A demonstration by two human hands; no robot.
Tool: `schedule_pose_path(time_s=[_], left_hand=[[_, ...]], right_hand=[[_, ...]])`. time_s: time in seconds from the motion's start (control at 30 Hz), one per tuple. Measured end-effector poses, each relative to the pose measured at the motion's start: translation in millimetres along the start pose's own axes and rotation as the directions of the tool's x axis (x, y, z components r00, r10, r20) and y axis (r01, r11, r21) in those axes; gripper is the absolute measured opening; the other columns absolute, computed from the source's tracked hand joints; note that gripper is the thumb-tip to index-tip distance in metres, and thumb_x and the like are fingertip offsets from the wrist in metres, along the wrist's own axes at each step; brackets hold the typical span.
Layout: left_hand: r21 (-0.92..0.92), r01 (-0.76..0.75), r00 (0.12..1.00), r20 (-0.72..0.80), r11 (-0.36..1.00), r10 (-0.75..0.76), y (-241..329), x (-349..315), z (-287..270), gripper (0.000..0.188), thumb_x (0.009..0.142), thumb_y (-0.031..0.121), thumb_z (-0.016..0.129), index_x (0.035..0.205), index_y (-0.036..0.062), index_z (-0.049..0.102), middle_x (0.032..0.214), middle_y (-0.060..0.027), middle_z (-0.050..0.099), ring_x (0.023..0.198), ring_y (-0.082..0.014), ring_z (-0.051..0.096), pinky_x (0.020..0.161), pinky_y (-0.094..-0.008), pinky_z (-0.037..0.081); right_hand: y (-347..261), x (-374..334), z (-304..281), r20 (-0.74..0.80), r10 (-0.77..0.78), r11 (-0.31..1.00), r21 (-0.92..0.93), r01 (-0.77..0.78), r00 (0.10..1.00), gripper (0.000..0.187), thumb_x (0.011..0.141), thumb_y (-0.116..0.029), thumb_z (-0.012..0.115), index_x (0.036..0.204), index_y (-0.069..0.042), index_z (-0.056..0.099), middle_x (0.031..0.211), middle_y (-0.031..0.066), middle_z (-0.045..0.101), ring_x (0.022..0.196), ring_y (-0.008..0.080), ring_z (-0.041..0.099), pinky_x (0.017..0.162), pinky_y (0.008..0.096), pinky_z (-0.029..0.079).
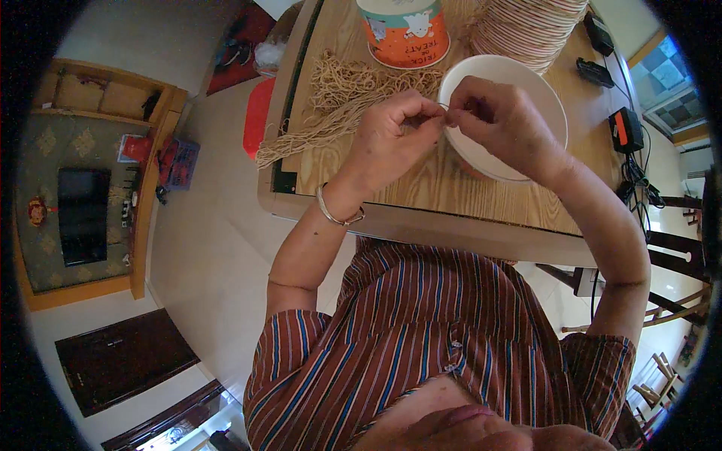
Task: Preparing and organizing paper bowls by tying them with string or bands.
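My left hand (398,134) and my right hand (505,126) meet fingertip to fingertip over the left rim of a round white-lined paper bucket (543,94). Both pinch at the same spot. Whatever lies between the fingers is too small to name. A bundle of beige twine (342,86) spreads over the table just beyond my left hand, its strands trailing to the table's left edge. Behind the open bucket stands an orange and teal printed paper bucket (391,46).
A tall stack of nested paper buckets (523,34) rises at the far right of the wooden table (421,197). Black adapters (594,73) and an orange-and-black box (626,131) with cables line the right edge. A red stool (258,116) stands left of the table.
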State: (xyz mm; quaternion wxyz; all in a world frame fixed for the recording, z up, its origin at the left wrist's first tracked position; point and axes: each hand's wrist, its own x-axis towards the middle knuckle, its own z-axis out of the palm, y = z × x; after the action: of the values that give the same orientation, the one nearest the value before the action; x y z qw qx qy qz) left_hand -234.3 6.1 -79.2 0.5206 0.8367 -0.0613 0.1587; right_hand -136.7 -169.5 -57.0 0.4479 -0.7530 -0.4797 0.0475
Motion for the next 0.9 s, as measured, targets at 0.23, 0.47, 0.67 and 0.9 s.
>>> schedule_pose_path(time_s=[0.23, 0.47, 0.67, 0.9], left_hand=[[-0.263, 0.174, 0.985, 0.056, 0.949, -0.166, 0, -4, 7, 0.014, 0.088, 0.008, 0.066, 0.098, -0.0018, 0.065, 0.084, -0.0012, 0.064, 0.077, -0.0068, 0.060, 0.070, -0.0225, 0.050], [-0.374, 0.201, 0.979, 0.048, 0.905, -0.197, -8, -6, 13, 0.011, 0.089, 0.005, 0.066, 0.098, 0.0001, 0.064, 0.086, 0.0000, 0.064, 0.076, -0.0041, 0.058, 0.069, -0.0200, 0.049], [-0.334, 0.221, 0.973, 0.018, 0.916, -0.228, -2, -7, 12, 0.009, 0.089, 0.003, 0.065, 0.097, -0.0004, 0.064, 0.088, -0.0002, 0.064, 0.077, -0.0047, 0.058, 0.069, -0.0202, 0.049], [-0.392, 0.228, 0.968, -0.004, 0.891, -0.249, -4, -7, 15, 0.009, 0.089, 0.003, 0.064, 0.097, -0.0007, 0.065, 0.088, -0.0006, 0.065, 0.076, -0.0050, 0.059, 0.069, -0.0207, 0.050]], right_hand=[[1, 6, -7, 0.284, 0.374, 0.850, 0.276, -0.448, 0.883, 0.008, 0.090, -0.011, 0.060, 0.088, -0.003, 0.061, 0.069, -0.0023, 0.054, 0.052, 0.0029, 0.047, 0.044, 0.0191, 0.038], [-3, 7, -9, 0.310, 0.412, 0.801, 0.326, -0.503, 0.857, 0.012, 0.089, -0.015, 0.060, 0.087, -0.003, 0.062, 0.069, -0.0027, 0.053, 0.052, 0.0034, 0.047, 0.045, 0.0201, 0.039], [-3, 6, -14, 0.375, 0.430, 0.692, 0.447, -0.567, 0.821, 0.015, 0.090, -0.018, 0.058, 0.087, -0.004, 0.062, 0.067, -0.0027, 0.050, 0.052, 0.0049, 0.044, 0.046, 0.0216, 0.039], [9, 2, -13, 0.291, 0.396, 0.725, 0.484, -0.491, 0.871, 0.026, 0.089, -0.024, 0.060, 0.096, 0.001, 0.065, 0.072, 0.0013, 0.056, 0.057, 0.0091, 0.052, 0.048, 0.0249, 0.043]])
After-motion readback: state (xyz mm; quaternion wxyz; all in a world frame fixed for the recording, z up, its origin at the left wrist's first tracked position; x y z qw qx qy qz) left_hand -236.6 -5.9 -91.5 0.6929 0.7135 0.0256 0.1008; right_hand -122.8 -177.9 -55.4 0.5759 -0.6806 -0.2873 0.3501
